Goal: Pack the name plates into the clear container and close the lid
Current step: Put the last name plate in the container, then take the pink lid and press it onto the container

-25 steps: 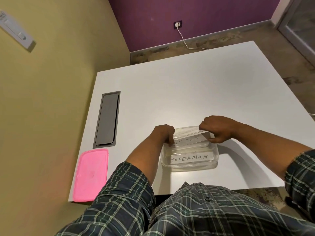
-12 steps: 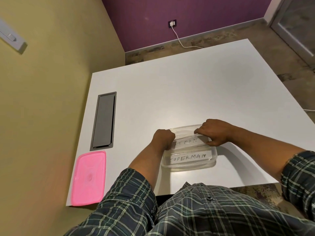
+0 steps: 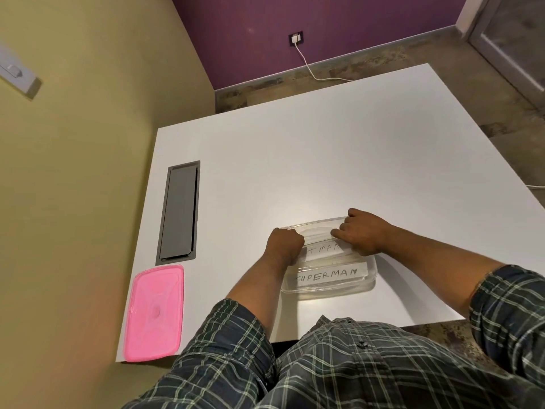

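Left hand point(image 3: 284, 245), curled into a loose fist, pinches the left end of the second name plate point(image 3: 324, 251) at the container's 9 o'clock edge. Right hand point(image 3: 364, 234), fingers bent and pressed together, grips the plate's right end at about 2 o'clock on the rim. The plate, lettered "TMAN" where visible, now lies low inside the clear container point(image 3: 328, 262); a second ago it was held higher, tilted above the rim, so it has been lowered between the walls. Just nearer the person, at 6 o'clock within the container, the first name plate point(image 3: 326, 276), reading "SUPERMAN", lies flat on the floor of the box. Whether the far plate fully rests on the bottom cannot be told. The container sits on the white table point(image 3: 324, 149), near its front edge. The pink lid point(image 3: 154, 312) lies well apart at 8 o'clock, beside a grey cable hatch point(image 3: 179, 212). Judgement: packing appears nearly complete; no other plates are visible, so releasing the plate and fetching the lid likely follows.
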